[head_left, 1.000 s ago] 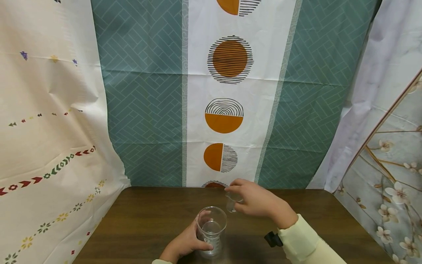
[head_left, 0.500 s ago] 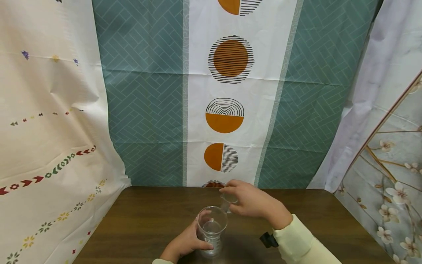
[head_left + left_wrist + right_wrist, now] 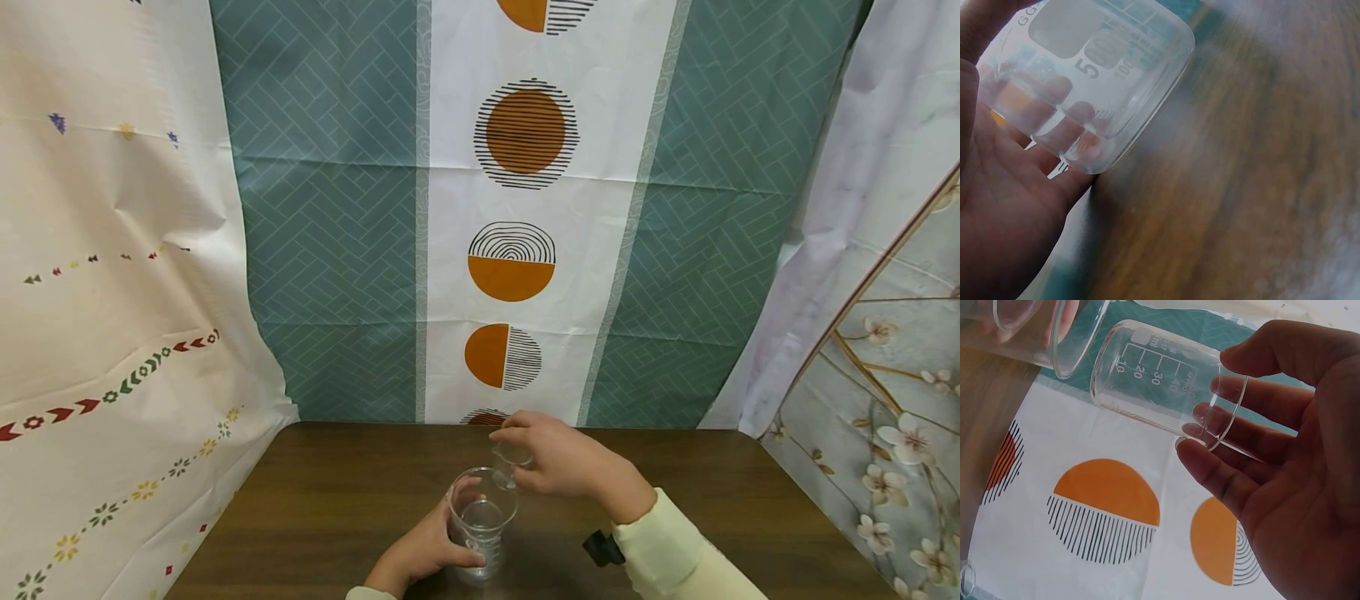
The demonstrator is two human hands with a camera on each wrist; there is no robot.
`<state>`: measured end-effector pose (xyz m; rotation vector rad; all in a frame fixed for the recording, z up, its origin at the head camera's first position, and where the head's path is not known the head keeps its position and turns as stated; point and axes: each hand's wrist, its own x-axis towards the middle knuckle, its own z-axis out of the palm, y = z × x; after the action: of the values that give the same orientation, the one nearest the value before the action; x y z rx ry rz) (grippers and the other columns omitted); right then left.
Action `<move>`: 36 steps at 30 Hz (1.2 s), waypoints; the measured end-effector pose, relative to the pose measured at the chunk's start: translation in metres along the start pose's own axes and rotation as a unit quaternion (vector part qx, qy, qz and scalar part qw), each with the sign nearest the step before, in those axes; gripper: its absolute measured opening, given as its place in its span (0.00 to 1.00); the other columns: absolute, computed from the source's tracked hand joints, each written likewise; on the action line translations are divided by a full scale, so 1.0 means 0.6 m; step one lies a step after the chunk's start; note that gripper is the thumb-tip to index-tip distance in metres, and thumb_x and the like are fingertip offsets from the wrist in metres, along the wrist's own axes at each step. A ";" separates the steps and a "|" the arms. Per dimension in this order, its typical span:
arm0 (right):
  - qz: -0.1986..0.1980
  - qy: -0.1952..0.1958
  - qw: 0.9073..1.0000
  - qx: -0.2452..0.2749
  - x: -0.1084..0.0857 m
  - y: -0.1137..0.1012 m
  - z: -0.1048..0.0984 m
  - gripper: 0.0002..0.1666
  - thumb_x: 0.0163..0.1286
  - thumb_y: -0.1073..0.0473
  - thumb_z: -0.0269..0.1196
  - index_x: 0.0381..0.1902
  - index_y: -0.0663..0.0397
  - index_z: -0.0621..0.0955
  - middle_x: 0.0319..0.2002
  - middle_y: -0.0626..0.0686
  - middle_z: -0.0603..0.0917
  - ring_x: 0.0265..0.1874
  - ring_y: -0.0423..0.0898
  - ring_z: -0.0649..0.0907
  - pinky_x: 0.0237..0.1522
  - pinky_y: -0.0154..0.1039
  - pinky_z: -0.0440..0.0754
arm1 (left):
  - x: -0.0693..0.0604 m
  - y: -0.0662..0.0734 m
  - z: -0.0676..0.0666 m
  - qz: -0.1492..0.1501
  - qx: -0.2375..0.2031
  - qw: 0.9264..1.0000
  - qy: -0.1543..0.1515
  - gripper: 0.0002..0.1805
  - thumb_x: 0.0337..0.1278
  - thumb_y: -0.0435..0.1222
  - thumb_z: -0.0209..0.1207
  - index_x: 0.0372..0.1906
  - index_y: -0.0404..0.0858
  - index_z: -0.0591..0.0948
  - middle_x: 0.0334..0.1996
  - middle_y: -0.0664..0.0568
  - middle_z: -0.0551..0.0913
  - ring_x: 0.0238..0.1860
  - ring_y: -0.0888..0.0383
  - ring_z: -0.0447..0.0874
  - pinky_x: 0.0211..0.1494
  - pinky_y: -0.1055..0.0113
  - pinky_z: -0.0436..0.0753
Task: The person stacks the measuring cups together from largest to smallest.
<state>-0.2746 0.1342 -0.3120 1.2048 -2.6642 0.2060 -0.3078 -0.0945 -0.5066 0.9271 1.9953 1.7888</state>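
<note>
A large clear glass beaker (image 3: 486, 546) stands upright near the front of the table. My left hand (image 3: 423, 546) grips it round the side, thumb in front and fingers behind; its wall (image 3: 1110, 62) bears white graduation marks in the left wrist view. A second round rim shows inside it, seemingly a smaller vessel. My right hand (image 3: 566, 462) holds a small graduated beaker (image 3: 1154, 381) by the rim, with thumb and fingertips round it. In the head view this small beaker is at the far right of the large one's mouth; in the right wrist view a gap separates them.
The brown wooden table (image 3: 337, 492) backs onto a green and white patterned curtain (image 3: 337, 250). Patterned cloths hang at left (image 3: 112, 292) and right (image 3: 892, 375). A small glass rim (image 3: 967, 579) shows at the lower left edge of the right wrist view. A black device (image 3: 602, 548) sits at my right wrist.
My right hand has moved left with the small beaker, bringing it to the large beaker's rim in the head view. The left hand and the large beaker have stayed put.
</note>
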 end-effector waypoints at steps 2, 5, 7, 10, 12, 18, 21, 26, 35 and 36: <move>-0.004 0.000 1.000 0.001 0.002 0.000 0.002 0.25 0.59 0.59 0.65 0.57 0.54 0.80 0.51 0.50 0.80 0.49 0.45 0.80 0.54 0.42 0.79 | 0.000 0.000 0.000 0.001 -0.002 1.000 0.000 0.52 0.45 0.34 0.73 0.72 0.49 0.53 0.69 0.33 0.60 0.69 0.42 0.63 0.57 0.73 0.74; -0.008 -0.002 1.000 0.001 0.004 -0.001 0.006 0.26 0.59 0.59 0.64 0.57 0.54 0.80 0.51 0.50 0.80 0.48 0.45 0.80 0.54 0.41 0.79 | 0.000 0.000 -0.001 0.002 -0.002 1.000 -0.001 0.52 0.45 0.34 0.72 0.73 0.50 0.52 0.69 0.33 0.59 0.70 0.40 0.61 0.57 0.73 0.74; -0.009 -0.004 1.000 0.003 0.005 -0.002 0.009 0.26 0.60 0.58 0.64 0.57 0.54 0.80 0.51 0.49 0.80 0.47 0.44 0.80 0.53 0.41 0.79 | 0.000 0.000 -0.001 0.002 0.000 1.000 -0.002 0.52 0.45 0.34 0.72 0.73 0.50 0.52 0.70 0.33 0.59 0.70 0.39 0.59 0.58 0.73 0.73; -0.006 -0.009 1.000 0.005 0.006 -0.003 0.011 0.25 0.60 0.58 0.64 0.57 0.53 0.80 0.51 0.49 0.80 0.47 0.44 0.80 0.53 0.41 0.79 | 0.001 0.000 -0.002 0.002 0.001 1.000 -0.003 0.52 0.45 0.34 0.72 0.72 0.53 0.53 0.70 0.36 0.59 0.71 0.40 0.57 0.58 0.72 0.73; -0.005 -0.011 1.000 0.008 0.007 -0.004 0.011 0.25 0.60 0.58 0.64 0.58 0.53 0.80 0.51 0.49 0.80 0.47 0.44 0.80 0.53 0.41 0.79 | 0.002 -0.001 -0.002 0.002 0.001 1.000 -0.005 0.51 0.46 0.34 0.72 0.71 0.55 0.54 0.70 0.39 0.60 0.72 0.41 0.56 0.59 0.72 0.73; -0.009 -0.011 1.000 0.012 0.008 -0.006 0.015 0.25 0.60 0.58 0.64 0.57 0.53 0.80 0.51 0.49 0.80 0.47 0.44 0.80 0.52 0.40 0.79 | 0.002 0.001 -0.001 0.000 -0.001 1.000 -0.008 0.50 0.46 0.35 0.72 0.71 0.56 0.55 0.69 0.44 0.61 0.72 0.44 0.58 0.59 0.70 0.74; -0.009 -0.018 1.000 0.019 0.009 -0.007 0.019 0.26 0.60 0.59 0.63 0.58 0.54 0.79 0.51 0.49 0.80 0.47 0.43 0.80 0.51 0.39 0.79 | 0.002 0.003 -0.001 -0.003 -0.001 1.000 -0.008 0.50 0.46 0.35 0.72 0.71 0.57 0.55 0.69 0.47 0.62 0.71 0.47 0.59 0.59 0.70 0.73; -0.003 -0.034 0.999 0.033 0.012 -0.011 0.023 0.26 0.60 0.59 0.63 0.58 0.52 0.79 0.53 0.49 0.79 0.48 0.43 0.79 0.51 0.38 0.79 | 0.000 0.002 -0.002 -0.006 -0.006 1.000 -0.011 0.50 0.46 0.36 0.72 0.71 0.59 0.54 0.69 0.47 0.62 0.70 0.46 0.61 0.59 0.69 0.74; 0.000 -0.047 0.998 0.034 0.013 -0.014 0.032 0.27 0.59 0.59 0.63 0.59 0.51 0.79 0.53 0.48 0.79 0.48 0.42 0.79 0.51 0.38 0.79 | -0.001 0.001 -0.003 -0.013 -0.005 1.000 -0.014 0.50 0.47 0.37 0.72 0.71 0.61 0.53 0.69 0.46 0.62 0.69 0.46 0.63 0.58 0.68 0.75; 0.000 -0.048 0.998 0.033 0.013 -0.014 0.034 0.27 0.59 0.59 0.63 0.59 0.50 0.79 0.54 0.48 0.79 0.48 0.42 0.79 0.51 0.38 0.79 | -0.001 0.001 -0.003 -0.013 -0.004 1.000 -0.015 0.50 0.47 0.37 0.72 0.71 0.60 0.53 0.69 0.46 0.62 0.68 0.46 0.64 0.58 0.68 0.75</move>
<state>-0.2761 0.1188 -0.3293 1.2660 -2.7593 0.2449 -0.3084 -0.0964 -0.5055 0.9158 1.9713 1.7583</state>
